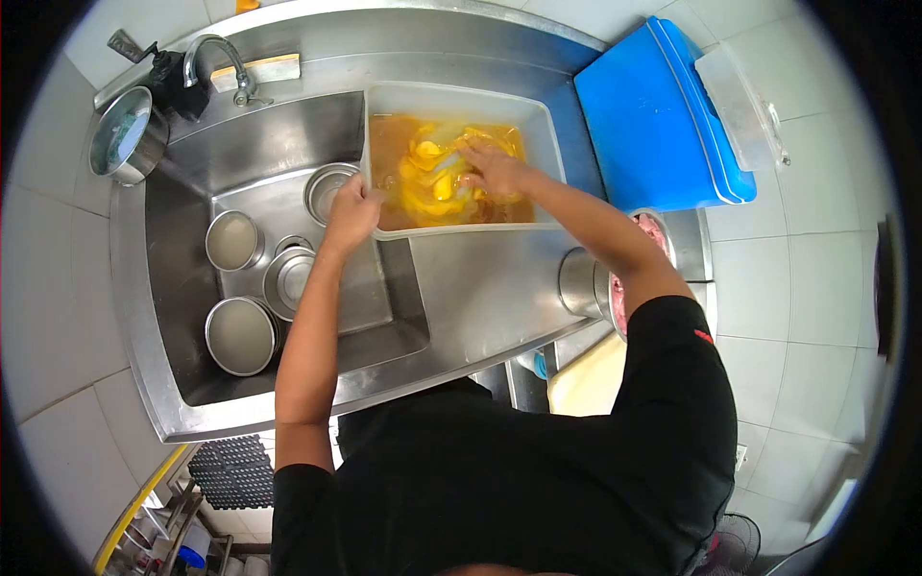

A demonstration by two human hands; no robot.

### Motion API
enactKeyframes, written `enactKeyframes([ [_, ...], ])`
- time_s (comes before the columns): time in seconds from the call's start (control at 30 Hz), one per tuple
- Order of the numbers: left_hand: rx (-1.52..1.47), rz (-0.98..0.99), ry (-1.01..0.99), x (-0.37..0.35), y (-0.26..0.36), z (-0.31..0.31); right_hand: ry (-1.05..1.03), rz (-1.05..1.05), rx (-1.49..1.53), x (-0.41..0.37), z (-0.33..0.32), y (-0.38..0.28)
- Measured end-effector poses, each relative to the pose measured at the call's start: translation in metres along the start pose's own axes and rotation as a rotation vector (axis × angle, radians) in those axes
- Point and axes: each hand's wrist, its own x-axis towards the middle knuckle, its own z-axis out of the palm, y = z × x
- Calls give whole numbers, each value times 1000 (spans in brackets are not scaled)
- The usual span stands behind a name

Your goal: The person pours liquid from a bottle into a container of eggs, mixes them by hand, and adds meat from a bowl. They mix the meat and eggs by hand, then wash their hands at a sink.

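Note:
A rectangular translucent plastic tub [552, 144] stands on the steel counter beside the sink. It holds orange-brown liquid [384, 154] with bright yellow, egg-like swirls [423, 182] and rounded yolk-like lumps. My left hand [354, 213] is closed on the tub's left wall, near its front corner. Over the yellow mixture, my right hand [495, 171] has its fingers spread, with the fingertips down at the liquid's surface. Nothing is visibly gripped in it, though part of the fingers is hidden by the mixture.
Several round metal pans [240, 336], some with cloudy liquid, sit in the sink [182, 288] below the faucet [216, 58]. A blue cooler box [653, 115] stands to the right. Nearer me are a steel pot [583, 281] and pink, meat-like pieces [618, 302].

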Motion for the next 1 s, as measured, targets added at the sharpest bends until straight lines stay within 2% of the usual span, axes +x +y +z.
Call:
enactKeyframes([
  [0.03,-17,-24,-7,0,1,0,56,90,-42,0,-3,7],
  [0.07,-31,-49,-12,0,2,-1,57,91,-44,-2,-6,13],
  [0.13,-29,-11,-9,1,-3,-1,-72,401,-65,-8,-20,8],
  [0.17,-31,32,-2,3,-6,0,-70,400,-63,-12,-21,2],
  [0.27,-4,18,17,4,-7,1,-173,609,229,-17,-12,-5],
  [0.33,15,-1,9,7,-12,0,-89,366,335,-11,12,1],
  [0.37,38,-22,0,9,-16,1,-87,364,334,-7,13,5],
  [0.43,35,0,5,13,-23,2,263,241,391,5,9,5],
  [0.47,34,16,3,13,-27,2,391,159,274,9,6,6],
  [0.5,45,15,8,10,-22,2,396,151,283,14,15,7],
  [0.57,-48,1,6,4,-7,2,584,32,134,28,34,7],
  [0.6,-13,10,7,10,-21,3,586,16,135,32,33,-4],
  [0.67,-46,4,3,8,-15,2,320,187,75,44,29,-36],
  [0.77,-69,11,1,9,-14,2,229,102,11,74,33,-55],
  [0.83,51,3,-5,5,-5,-1,214,71,-16,88,27,-72],
  [0.87,-57,9,-38,13,-25,3,201,59,-42,92,26,-81],
  [1.0,-17,-60,-66,2,4,-4,210,44,-250,108,37,-95],
])
